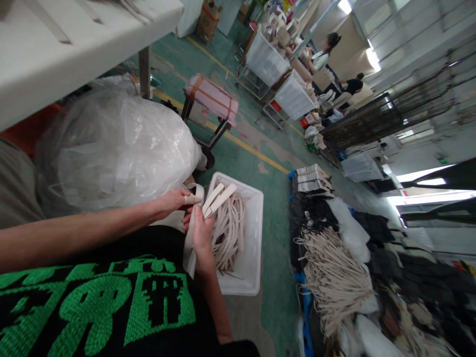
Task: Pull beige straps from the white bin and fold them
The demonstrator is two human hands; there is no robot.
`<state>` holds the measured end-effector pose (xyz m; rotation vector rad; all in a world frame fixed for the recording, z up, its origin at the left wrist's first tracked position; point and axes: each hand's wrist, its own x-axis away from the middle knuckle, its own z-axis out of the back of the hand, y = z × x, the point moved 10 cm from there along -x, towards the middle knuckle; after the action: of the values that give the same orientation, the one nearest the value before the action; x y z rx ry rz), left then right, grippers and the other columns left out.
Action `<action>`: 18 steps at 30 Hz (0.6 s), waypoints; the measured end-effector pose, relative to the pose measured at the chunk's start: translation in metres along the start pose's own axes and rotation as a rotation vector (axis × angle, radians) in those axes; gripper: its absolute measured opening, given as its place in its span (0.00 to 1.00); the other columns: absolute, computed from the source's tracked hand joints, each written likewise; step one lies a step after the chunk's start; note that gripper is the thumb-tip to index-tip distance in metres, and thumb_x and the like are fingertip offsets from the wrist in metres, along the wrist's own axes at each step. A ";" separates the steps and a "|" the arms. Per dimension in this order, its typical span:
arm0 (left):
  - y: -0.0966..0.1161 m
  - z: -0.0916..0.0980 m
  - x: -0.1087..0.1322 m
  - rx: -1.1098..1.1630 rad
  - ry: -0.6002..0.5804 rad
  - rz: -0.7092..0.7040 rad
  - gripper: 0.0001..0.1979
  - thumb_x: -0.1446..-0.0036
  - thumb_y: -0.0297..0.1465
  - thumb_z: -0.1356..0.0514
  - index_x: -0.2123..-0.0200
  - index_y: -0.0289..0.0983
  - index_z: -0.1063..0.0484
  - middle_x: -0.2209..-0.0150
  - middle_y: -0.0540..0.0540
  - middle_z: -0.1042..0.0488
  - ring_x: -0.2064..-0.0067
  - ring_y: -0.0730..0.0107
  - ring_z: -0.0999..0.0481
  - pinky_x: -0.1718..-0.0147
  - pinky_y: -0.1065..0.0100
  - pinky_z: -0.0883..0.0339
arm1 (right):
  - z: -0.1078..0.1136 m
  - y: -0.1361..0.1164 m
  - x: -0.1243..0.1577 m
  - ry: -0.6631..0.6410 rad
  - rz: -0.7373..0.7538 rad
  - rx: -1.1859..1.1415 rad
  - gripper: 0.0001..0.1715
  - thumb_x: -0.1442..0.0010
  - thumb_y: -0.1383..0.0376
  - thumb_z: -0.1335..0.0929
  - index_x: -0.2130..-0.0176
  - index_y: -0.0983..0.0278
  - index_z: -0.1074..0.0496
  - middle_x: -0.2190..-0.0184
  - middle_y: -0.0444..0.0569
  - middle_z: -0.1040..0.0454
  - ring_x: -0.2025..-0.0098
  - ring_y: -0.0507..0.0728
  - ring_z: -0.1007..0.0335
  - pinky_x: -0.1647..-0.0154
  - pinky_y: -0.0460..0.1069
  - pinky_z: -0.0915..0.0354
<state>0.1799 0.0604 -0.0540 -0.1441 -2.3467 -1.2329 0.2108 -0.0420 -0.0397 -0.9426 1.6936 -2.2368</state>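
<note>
Your left hand is closed around a looped end of cream webbing strap. Your right hand is closed on a flat length of strap, which runs down past your wrist, and two stiff strap ends stand up just beyond your fingers. The hands overlap, so the view does not fully show whether this is one strap or several. Both hands work just above the corner of a white plastic crate, which holds a loose pile of cream straps. The crate sits on the green floor. A large clear plastic bag of pale goods lies beside your left hand. A long heap of cream cords lies on the far side of the crate, well apart from it. Two co-workers are at the far end of the aisle.
</note>
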 end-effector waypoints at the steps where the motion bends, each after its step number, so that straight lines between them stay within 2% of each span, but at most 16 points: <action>1: 0.006 0.011 -0.003 0.007 0.066 -0.016 0.23 0.58 0.47 0.22 0.83 0.37 0.26 0.84 0.48 0.30 0.79 0.66 0.30 0.72 0.62 0.34 | -0.002 -0.001 0.001 -0.036 0.001 0.003 0.25 0.33 0.49 0.34 0.67 0.66 0.23 0.80 0.47 0.23 0.82 0.53 0.30 0.78 0.46 0.32; 4: 0.023 0.053 -0.011 0.022 0.327 -0.071 0.21 0.66 0.42 0.19 0.79 0.35 0.22 0.77 0.48 0.24 0.73 0.69 0.29 0.67 0.65 0.33 | -0.009 0.009 0.016 -0.142 -0.048 0.046 0.26 0.36 0.47 0.32 0.67 0.67 0.22 0.78 0.50 0.21 0.80 0.53 0.27 0.78 0.45 0.32; 6: 0.025 0.065 -0.013 0.019 0.390 -0.071 0.21 0.68 0.41 0.19 0.78 0.35 0.21 0.75 0.48 0.22 0.71 0.69 0.28 0.65 0.66 0.33 | -0.011 0.019 0.024 -0.155 -0.090 0.081 0.26 0.37 0.47 0.32 0.71 0.66 0.23 0.80 0.49 0.23 0.82 0.53 0.28 0.80 0.45 0.33; 9: 0.015 0.053 -0.009 -0.013 0.330 -0.063 0.20 0.66 0.43 0.19 0.79 0.36 0.22 0.77 0.48 0.24 0.73 0.69 0.30 0.67 0.65 0.33 | -0.009 0.020 0.020 -0.074 -0.102 0.104 0.25 0.36 0.48 0.33 0.73 0.65 0.26 0.83 0.47 0.26 0.84 0.53 0.30 0.81 0.45 0.35; 11: 0.006 0.031 -0.004 -0.038 0.191 -0.045 0.21 0.62 0.46 0.21 0.81 0.38 0.24 0.81 0.49 0.27 0.77 0.68 0.32 0.70 0.64 0.34 | -0.007 0.010 0.009 -0.020 -0.072 0.082 0.24 0.35 0.50 0.34 0.73 0.64 0.26 0.83 0.47 0.26 0.83 0.53 0.30 0.80 0.45 0.34; 13: 0.002 0.016 0.000 -0.038 0.080 -0.022 0.23 0.59 0.49 0.23 0.82 0.38 0.25 0.83 0.48 0.29 0.78 0.67 0.33 0.71 0.62 0.34 | -0.008 -0.002 0.000 -0.028 -0.027 0.047 0.23 0.34 0.50 0.34 0.70 0.65 0.25 0.81 0.47 0.24 0.83 0.53 0.29 0.79 0.46 0.32; 15: 0.008 0.025 0.000 -0.012 0.142 -0.030 0.22 0.61 0.48 0.22 0.81 0.38 0.24 0.82 0.48 0.27 0.77 0.67 0.31 0.69 0.62 0.33 | -0.010 -0.007 0.000 -0.083 -0.001 0.035 0.24 0.34 0.49 0.34 0.68 0.66 0.23 0.79 0.48 0.22 0.82 0.53 0.28 0.78 0.46 0.31; 18: 0.022 0.060 -0.003 0.041 0.362 -0.059 0.21 0.70 0.41 0.19 0.79 0.35 0.22 0.77 0.47 0.23 0.72 0.68 0.29 0.65 0.65 0.32 | -0.014 0.003 0.015 -0.195 -0.040 0.047 0.29 0.38 0.44 0.32 0.68 0.67 0.22 0.79 0.50 0.21 0.81 0.54 0.27 0.78 0.45 0.31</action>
<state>0.1677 0.1216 -0.0678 0.1520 -2.0706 -1.1296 0.1900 -0.0394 -0.0384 -1.1515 1.5449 -2.1199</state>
